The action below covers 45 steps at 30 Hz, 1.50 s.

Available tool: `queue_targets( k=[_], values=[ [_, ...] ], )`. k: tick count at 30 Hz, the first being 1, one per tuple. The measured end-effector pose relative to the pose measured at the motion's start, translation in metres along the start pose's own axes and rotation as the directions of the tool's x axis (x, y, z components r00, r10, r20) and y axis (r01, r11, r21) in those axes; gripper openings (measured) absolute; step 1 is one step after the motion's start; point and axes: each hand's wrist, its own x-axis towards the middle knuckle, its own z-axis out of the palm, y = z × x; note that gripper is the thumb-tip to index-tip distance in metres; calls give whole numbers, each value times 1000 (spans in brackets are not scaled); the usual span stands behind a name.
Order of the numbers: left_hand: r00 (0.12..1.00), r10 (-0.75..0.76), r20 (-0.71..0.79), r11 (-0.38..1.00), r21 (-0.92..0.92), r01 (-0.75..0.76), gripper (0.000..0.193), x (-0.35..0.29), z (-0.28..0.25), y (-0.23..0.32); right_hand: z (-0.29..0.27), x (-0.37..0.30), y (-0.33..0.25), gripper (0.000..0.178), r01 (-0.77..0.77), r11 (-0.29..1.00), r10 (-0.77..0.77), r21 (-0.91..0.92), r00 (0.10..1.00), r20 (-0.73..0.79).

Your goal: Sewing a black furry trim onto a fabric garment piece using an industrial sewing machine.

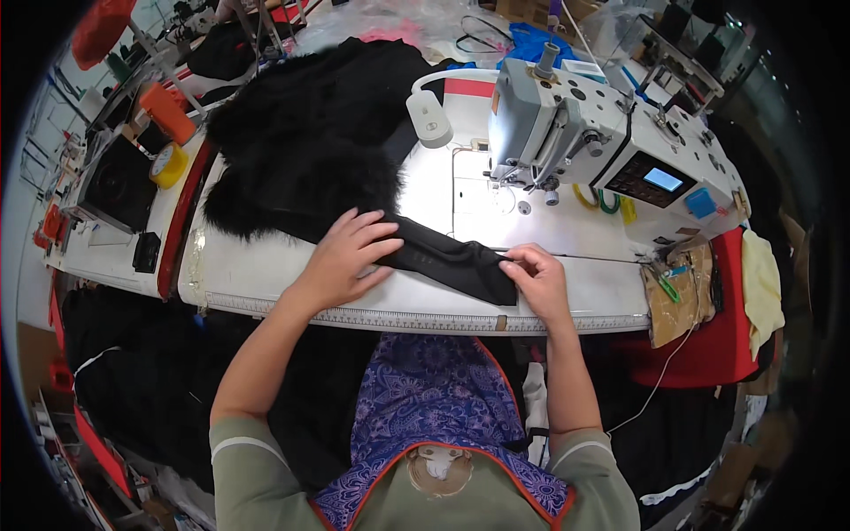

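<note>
A black garment (328, 106) with a shaggy, fur-like part is spread over the left and middle of the sewing table. From it a smooth black strip of fabric (443, 261) runs right along the table's near side. My left hand (345, 258) rests on the strip's left part, palm down with fingers spread. At the strip's right end, my right hand (536, 274) pinches the upper corner between thumb and fingers. Behind my right hand stands a white sewing machine (567, 133), its needle area apart from the fabric.
A measuring tape (425, 320) lines the table's front edge. A white lamp (429, 119) bends over the table beside the machine. Yellow tape (168, 165) sits at left. Green snips (668, 288) lie on brown cardboard at right, near a yellow cloth (761, 292).
</note>
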Motion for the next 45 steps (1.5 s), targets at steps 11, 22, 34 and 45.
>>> queue_targets(
  k=[11, 22, 34, 45],
  values=[
    [937, -228, -267, 787, 516, 338, 22, 39, -89, -163, -9, -10, -2, 9, -233, 942, 169, 242, 951, 258],
    [716, -677, -170, 634, 359, 685, 39, -2, -9, -211, 1, -7, -3, 15, -180, 935, 115, 304, 969, 221],
    [974, -221, -56, 848, -504, 164, 57, 43, 37, 74, 47, -12, -29, 14, -167, 889, 43, 427, 957, 285],
    [908, -415, -62, 635, -735, 240, 18, 20, 67, 77, 37, -13, -24, 17, -155, 950, 71, 271, 953, 294]
  ],
)
